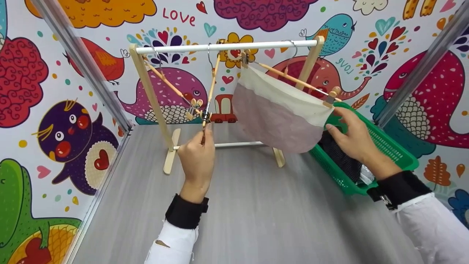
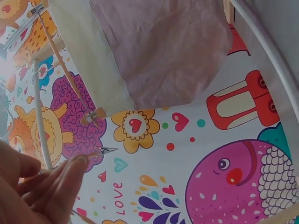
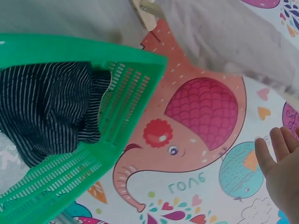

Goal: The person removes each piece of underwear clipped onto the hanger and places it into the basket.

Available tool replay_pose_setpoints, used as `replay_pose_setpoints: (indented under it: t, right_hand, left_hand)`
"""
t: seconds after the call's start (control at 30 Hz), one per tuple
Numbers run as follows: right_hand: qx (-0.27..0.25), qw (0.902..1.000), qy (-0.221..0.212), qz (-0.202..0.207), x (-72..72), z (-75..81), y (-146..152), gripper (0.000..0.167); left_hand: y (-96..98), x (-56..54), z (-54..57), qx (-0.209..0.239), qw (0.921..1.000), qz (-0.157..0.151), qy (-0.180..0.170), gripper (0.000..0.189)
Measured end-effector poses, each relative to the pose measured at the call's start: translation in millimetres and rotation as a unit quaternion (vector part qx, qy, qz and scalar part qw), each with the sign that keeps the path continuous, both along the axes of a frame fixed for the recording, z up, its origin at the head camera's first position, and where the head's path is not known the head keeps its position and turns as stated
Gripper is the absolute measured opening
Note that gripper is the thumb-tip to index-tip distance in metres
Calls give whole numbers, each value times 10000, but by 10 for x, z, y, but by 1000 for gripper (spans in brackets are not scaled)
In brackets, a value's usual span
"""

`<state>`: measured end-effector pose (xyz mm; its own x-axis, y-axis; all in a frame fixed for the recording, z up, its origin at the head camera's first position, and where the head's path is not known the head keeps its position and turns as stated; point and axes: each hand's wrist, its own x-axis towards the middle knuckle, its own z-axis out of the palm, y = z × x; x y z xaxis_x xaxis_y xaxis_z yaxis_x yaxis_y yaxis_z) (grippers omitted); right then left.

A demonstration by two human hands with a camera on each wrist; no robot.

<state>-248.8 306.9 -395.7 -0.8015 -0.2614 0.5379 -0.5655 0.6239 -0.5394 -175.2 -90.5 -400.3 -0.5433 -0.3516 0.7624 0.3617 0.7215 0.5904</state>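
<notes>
My left hand [image 1: 198, 152] pinches the near end of the middle wooden clip hanger [image 1: 214, 79], which hooks over the white rail [image 1: 227, 46]. In the left wrist view, thumb and fingers [image 2: 77, 165] meet on that hanger. A cream and mauve cloth garment [image 1: 274, 119] hangs slanting from the right clip hanger [image 1: 289, 77], held at its top edge by a clip at each end. My right hand [image 1: 353, 137] is beside the garment's near corner, just below the near clip [image 1: 331, 97]. Its fingers are loosely extended; the right wrist view shows no object in them.
The wooden rack [image 1: 152, 99] stands on the grey tabletop [image 1: 242, 205]. A third clip hanger [image 1: 170, 84] hangs at the left. At the right, a green basket [image 1: 406, 161] holds a dark striped garment [image 3: 51, 107] and something whitish. Patterned panels enclose the back and sides.
</notes>
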Motion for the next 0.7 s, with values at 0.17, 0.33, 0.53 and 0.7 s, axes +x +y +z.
replay_pose_setpoints:
  t: [0.17,0.33,0.53,0.7]
  right_hand:
    - [88,9998,84,151,44,5,-101,56]
    - [168,9967,583,534,95,-3,-165,60]
    - [224,9900,933,1034,148,16,-169,67]
    - [248,9925,714,960,184,33,-135,65]
  left_hand:
    - [51,20,-46,-62,9999,-84,-44,36]
    - [152,43,-82,-237,9995,-201,71,26]
    - [284,42,-66,-260,9990,-339,99,23]
    - [464,37,8,-533,9965,-604,244,27]
